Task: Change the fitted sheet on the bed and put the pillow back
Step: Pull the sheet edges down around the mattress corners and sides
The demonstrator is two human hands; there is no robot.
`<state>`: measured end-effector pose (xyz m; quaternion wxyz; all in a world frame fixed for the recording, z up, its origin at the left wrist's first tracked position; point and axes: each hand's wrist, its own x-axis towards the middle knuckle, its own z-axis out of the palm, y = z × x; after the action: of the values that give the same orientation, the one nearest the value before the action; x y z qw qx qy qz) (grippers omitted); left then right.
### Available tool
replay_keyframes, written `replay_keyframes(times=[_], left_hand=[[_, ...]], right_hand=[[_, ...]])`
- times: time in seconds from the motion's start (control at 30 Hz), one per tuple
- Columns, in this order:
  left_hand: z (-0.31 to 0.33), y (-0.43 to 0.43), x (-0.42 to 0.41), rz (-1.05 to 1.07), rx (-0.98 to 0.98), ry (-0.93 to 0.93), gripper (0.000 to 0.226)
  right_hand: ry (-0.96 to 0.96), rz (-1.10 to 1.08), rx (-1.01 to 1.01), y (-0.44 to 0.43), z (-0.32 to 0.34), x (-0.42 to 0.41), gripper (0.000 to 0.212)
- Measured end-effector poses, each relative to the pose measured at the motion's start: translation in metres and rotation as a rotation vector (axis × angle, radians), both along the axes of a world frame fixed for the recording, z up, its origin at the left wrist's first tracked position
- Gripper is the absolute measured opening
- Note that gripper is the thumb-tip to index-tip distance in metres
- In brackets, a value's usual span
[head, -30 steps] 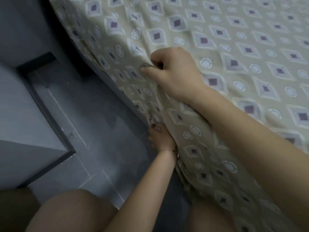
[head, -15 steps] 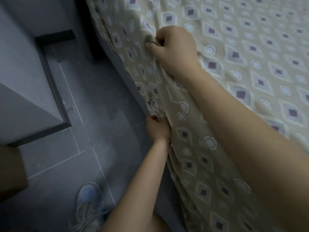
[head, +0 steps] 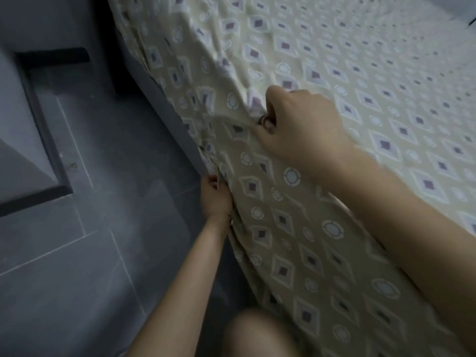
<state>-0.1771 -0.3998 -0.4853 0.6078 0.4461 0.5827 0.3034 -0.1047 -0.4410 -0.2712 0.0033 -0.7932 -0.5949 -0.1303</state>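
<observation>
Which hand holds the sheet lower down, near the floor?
The left hand, at the lower edge of the sheet; the right hand pinches a fold up top.

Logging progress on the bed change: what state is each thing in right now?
fitted sheet: spread over the bed top, side hanging down, wrinkled.
right hand: pinches a fold of the sheet at the top edge.
left hand: grips the sheet's lower edge beside the grey bed frame.

The fitted sheet (head: 322, 228) was soft matt cloth, creased and printed; the floor tiles (head: 77, 279) looked smooth, faintly glossy.
</observation>
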Motion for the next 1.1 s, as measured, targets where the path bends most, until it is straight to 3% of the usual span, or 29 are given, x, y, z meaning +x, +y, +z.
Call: replay_keyframes(times=[0.27,0.33,0.37,0.5,0.6,0.7,1.1], left_hand=[[0.000,-0.012,-0.010,0.025,0.055,0.005,0.018],[-0.001,-0.017,-0.008,0.060,0.054,-0.025,0.018],[0.001,-0.018,-0.006,0.077,0.050,-0.030,0.019],[0.009,-0.029,-0.001,0.175,0.001,-0.034,0.023],[0.020,-0.047,0.007,0.194,0.026,-0.050,0.027],[0.029,-0.051,0.009,0.115,-0.039,-0.131,0.029],[0.021,-0.008,0.021,0.091,-0.441,-0.398,0.046]], right_hand=[[-0.325,-0.293,-0.211,-0.017,-0.015,-0.032,0.011],[-0.412,-0.281,-0.138,-0.015,-0.016,-0.029,0.011],[-0.371,-0.212,-0.102,-0.017,-0.019,-0.022,0.010],[0.096,-0.020,0.056,-0.023,-0.011,0.003,0.027],[0.424,-0.051,0.133,-0.023,-0.003,0.011,0.046],[0.649,-0.078,0.220,-0.024,0.001,0.010,0.051],[0.727,-0.061,0.332,-0.025,0.002,0.004,0.042]])
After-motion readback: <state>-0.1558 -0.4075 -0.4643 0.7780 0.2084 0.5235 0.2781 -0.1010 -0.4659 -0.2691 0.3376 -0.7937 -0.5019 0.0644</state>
